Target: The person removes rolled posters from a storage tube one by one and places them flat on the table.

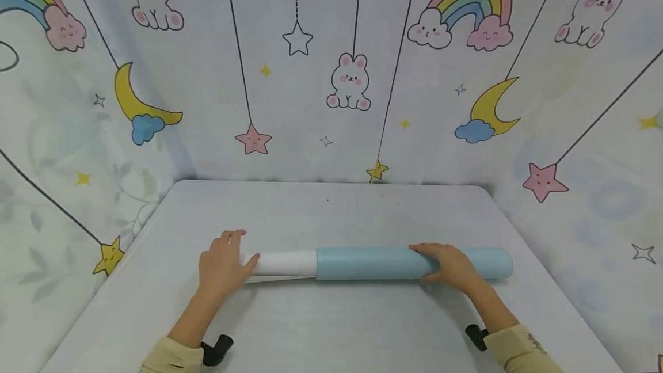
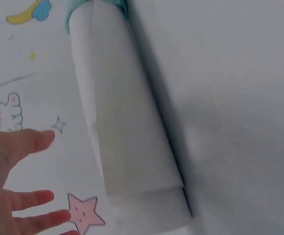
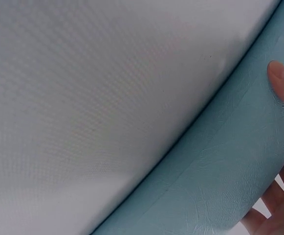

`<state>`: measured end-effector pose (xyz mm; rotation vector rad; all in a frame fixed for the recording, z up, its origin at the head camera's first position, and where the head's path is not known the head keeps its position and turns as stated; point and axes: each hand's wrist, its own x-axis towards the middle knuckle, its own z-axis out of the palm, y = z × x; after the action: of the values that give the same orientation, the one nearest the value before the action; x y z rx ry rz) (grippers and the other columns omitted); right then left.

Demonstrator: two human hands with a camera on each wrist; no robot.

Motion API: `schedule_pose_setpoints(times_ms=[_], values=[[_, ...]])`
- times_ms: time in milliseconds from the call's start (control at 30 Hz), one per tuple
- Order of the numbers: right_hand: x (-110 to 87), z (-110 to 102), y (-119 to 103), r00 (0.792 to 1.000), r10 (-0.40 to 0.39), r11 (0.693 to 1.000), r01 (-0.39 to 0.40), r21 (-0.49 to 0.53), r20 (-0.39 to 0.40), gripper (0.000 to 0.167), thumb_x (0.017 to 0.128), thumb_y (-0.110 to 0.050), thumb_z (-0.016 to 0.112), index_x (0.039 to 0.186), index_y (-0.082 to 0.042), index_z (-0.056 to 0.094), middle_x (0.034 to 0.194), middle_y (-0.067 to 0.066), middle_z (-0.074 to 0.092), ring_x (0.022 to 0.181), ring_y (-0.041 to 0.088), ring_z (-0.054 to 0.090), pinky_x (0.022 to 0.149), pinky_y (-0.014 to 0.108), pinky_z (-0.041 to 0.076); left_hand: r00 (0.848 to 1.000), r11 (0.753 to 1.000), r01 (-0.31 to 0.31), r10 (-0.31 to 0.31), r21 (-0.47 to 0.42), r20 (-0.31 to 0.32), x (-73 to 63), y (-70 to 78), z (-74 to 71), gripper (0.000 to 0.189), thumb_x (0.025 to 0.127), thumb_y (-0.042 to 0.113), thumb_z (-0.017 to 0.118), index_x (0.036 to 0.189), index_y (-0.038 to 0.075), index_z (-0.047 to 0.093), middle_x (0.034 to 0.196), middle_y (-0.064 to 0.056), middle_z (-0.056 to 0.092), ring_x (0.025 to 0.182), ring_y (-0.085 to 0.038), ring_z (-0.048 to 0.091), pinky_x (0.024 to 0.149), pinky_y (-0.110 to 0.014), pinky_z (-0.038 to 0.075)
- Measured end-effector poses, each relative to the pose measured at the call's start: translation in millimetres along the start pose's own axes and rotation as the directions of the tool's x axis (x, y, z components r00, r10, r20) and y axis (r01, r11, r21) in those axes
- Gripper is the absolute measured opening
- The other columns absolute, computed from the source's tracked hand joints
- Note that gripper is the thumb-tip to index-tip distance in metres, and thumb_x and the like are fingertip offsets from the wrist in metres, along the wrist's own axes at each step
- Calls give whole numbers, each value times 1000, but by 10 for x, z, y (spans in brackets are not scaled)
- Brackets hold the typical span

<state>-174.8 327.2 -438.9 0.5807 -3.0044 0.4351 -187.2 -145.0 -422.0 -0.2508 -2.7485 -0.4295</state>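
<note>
A long roll lies across the table, its left part a white roll (image 1: 285, 263) and its right part covered by a light blue sleeve (image 1: 368, 263). My left hand (image 1: 223, 263) is at the white end, thumb and fingers spread. In the left wrist view that hand (image 2: 10, 191) stands apart from the white roll (image 2: 127, 117), whose outer layer shows a loose straight edge. My right hand (image 1: 450, 266) grips the blue sleeve right of its middle. The right wrist view shows its thumb (image 3: 283, 81) lying on the creased blue surface (image 3: 195, 181), with the fingers round the far side.
The white table (image 1: 331, 327) stretches around the roll. Behind it hangs a white cloth backdrop (image 1: 207, 73) printed with rabbits, moons, stars and rainbows. A black strap piece (image 1: 217, 351) sits at the left wrist and another (image 1: 476, 337) at the right.
</note>
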Motion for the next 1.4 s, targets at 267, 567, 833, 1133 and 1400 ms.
schedule_pose_setpoints(times_ms=[267,567,833,1133,1400], values=[[-11,7,5,1000,-17,1000,17,-1,-17,73,60,-20,85,127,-15,56,124,10,57,111,34,52,89,50,41,949,963,-268,265,-6,171,97,380,236,96,61,45,81,136,5,40,129,-17,47,114,-36,45,80,-54,41],[-13,3,-23,1000,-10,1000,10,-5,-11,73,59,-20,85,126,-14,56,123,10,57,111,34,52,88,50,41,876,958,-275,284,-81,389,200,586,431,100,61,39,83,139,1,33,134,-20,41,121,-39,38,90,-61,32],[-20,-20,-61,999,-15,1000,14,-2,-31,72,59,-19,85,125,-14,57,122,11,58,110,35,53,87,50,42,861,946,-303,322,-112,393,228,628,535,73,64,34,83,121,-1,52,110,-17,58,96,-34,56,73,-50,43],[-51,-38,-19,1000,14,1000,-14,-9,-26,72,60,-21,85,126,-15,57,123,10,57,112,34,52,86,50,42,877,948,-305,315,-86,363,222,619,551,57,64,27,83,111,5,58,99,-12,61,88,-29,58,66,-46,43],[-171,-72,130,996,62,997,-65,-41,-65,72,60,-21,85,126,-15,57,124,10,57,114,35,49,91,54,37,882,956,-289,285,-46,375,212,568,499,58,65,24,82,114,5,57,104,-13,60,93,-31,57,69,-48,43]])
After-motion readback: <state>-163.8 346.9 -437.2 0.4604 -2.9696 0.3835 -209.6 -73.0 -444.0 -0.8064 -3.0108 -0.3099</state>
